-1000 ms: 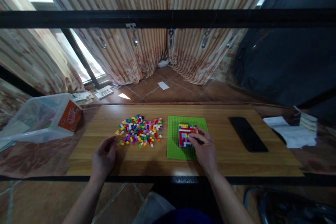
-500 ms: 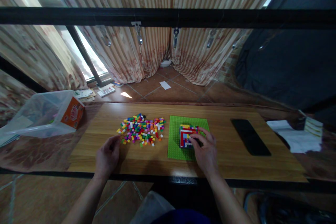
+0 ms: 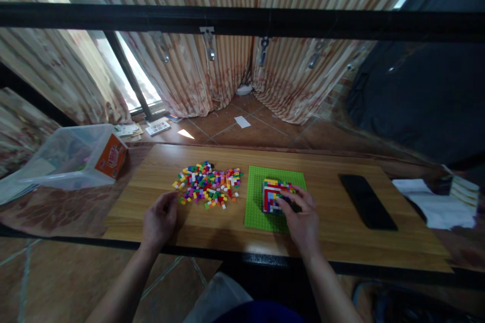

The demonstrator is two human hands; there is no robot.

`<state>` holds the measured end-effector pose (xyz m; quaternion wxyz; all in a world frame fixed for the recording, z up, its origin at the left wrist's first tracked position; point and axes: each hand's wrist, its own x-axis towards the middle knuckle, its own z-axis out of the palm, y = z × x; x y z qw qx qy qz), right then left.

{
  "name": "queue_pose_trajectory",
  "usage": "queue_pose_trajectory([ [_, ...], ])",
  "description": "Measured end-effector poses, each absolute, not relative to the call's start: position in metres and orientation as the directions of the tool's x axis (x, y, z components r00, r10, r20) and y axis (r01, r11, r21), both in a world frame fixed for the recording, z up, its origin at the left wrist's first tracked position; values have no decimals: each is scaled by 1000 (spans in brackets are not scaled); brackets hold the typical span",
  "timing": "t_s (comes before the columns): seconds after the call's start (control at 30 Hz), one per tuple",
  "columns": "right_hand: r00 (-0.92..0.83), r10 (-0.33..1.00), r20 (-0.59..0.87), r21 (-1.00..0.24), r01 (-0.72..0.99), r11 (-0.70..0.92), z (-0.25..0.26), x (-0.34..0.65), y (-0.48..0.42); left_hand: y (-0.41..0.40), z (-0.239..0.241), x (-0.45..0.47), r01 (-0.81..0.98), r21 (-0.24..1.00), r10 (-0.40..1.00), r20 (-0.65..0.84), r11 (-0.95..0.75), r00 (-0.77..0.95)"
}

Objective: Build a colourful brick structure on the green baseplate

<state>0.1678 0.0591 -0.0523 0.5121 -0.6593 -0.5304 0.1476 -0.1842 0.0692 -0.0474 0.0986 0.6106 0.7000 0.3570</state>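
**R hand on the block, L hand beside the bricks**

Head cam, looking down at the table (image 3: 341, 234). R hand (image 3: 303, 221) is up on the green plate (image 3: 254, 214). Its fingers (image 3: 299, 193) curl over the near-right side of the multicolour block (image 3: 273, 193). It's gripping: thumb on the near edge, fingertips over the top. Block sits on the plate's far-right part, approx 11 o'clock from the R hand, contact made. Block looks roughly square from here, no clear long axis.

L hand (image 3: 161, 221) lies on the table, loosely curled, thumb and index close together. Can't tell if a brick is pinched in there, too small to see. Loose bricks (image 3: 208, 186) lie in a heap at approx 1 o'clock from it, nearest ones just beside the fingertips. Heap's long axis runs 9-to-3. It sits just left of the plate, w/ a small gap between them.

So L hand is the nearer one to the bricks, R hand the nearer one to the block.

Elsewhere: black phone (image 3: 367, 202) at 3 o'clock from the block, well apart, lying approx 11-to-5. White papers (image 3: 432, 204) off the table's right end. Clear bin (image 3: 56, 159) w/ an orange box (image 3: 111, 155) at 9–10 o'clock, past the table's left end.
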Motion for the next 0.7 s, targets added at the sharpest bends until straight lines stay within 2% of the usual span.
queue_pose_trajectory([
  [0.13, 442, 846, 297, -876, 480, 57, -53, 172, 60, 68, -43, -181, 786, 619, 929, 285, 10, -236],
  [0.37, 445, 844, 300, -852, 523, 27, -59, 165, 65, 68, -42, -180, 779, 626, 928, 279, 20, -248],
  [0.7, 516, 819, 251, -875, 482, -35, -59, 157, 66, 68, -44, -179, 767, 641, 928, 260, 39, -265],
])
